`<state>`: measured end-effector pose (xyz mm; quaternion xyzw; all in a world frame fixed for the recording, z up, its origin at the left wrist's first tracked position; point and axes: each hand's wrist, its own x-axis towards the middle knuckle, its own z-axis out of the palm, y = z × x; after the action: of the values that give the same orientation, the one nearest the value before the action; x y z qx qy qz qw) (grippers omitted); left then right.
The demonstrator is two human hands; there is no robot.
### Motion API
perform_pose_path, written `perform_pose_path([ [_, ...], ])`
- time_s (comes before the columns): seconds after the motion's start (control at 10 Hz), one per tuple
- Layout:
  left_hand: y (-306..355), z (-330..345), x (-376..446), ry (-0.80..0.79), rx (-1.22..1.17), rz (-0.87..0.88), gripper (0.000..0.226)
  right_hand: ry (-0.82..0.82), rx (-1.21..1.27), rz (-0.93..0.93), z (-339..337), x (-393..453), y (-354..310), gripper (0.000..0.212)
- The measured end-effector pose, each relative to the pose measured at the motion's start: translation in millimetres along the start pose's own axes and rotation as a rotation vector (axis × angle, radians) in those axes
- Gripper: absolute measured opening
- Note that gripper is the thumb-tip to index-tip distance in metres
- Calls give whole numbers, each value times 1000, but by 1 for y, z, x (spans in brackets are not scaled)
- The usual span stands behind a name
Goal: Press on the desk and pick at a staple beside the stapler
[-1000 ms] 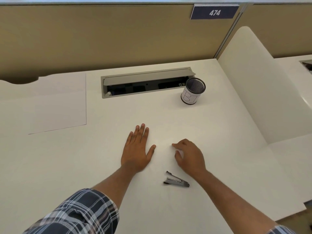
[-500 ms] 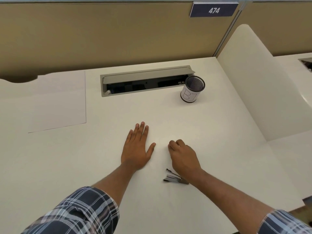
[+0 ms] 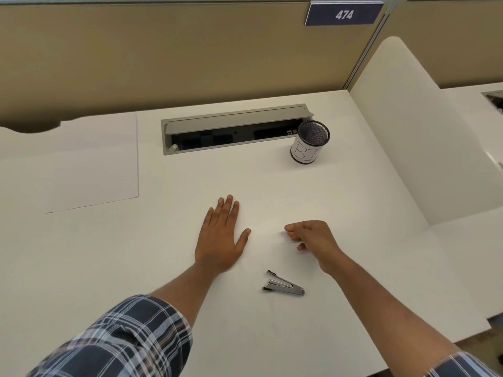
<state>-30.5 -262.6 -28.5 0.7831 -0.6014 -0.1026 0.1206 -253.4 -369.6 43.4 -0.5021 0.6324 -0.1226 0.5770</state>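
Left hand (image 3: 219, 240) flat on white desk (image 3: 353, 202), right hand (image 3: 313, 238) curled beside it, stapler (image 3: 283, 284) nearby

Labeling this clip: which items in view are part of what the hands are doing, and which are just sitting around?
In use:
left hand, flat on the desk
right hand, fingertips pinching something tiny, perhaps a staple; too small to tell
metal stapler-type tool, untouched, nearest the right hand

Lying about:
mesh cup marked B1
paper sheet
open cable tray
474 sign

A small metal staple remover (image 3: 283, 284) lies on its side on the white counter (image 3: 353, 213), lower centre of the frame, jaws pointing left and slightly parted. A tiny thin staple (image 3: 279, 231), barely visible, sits just left of the right hand's (image 3: 313, 240) pinched fingertips.
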Motion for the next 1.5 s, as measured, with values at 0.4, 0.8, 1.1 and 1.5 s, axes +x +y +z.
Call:
perform_pose_path([
  [0.4, 1, -1, 0, -1, 3, -5, 73, 458, -948, -440, 63, -5, 12, 27],
  [0.8, 1, -1, 0, 6, -5, -2, 73, 262, -1231, -612, 70, -8, -5, 37],
  [1.1, 0, 0, 0, 8, -15, -1, 73, 178, -1430, -931, 58, -12, 9, 24],
  [1.5, -1, 0, 1, 8, 0, -2, 73, -30, 211, 38, 8, 8, -3, 25],
])
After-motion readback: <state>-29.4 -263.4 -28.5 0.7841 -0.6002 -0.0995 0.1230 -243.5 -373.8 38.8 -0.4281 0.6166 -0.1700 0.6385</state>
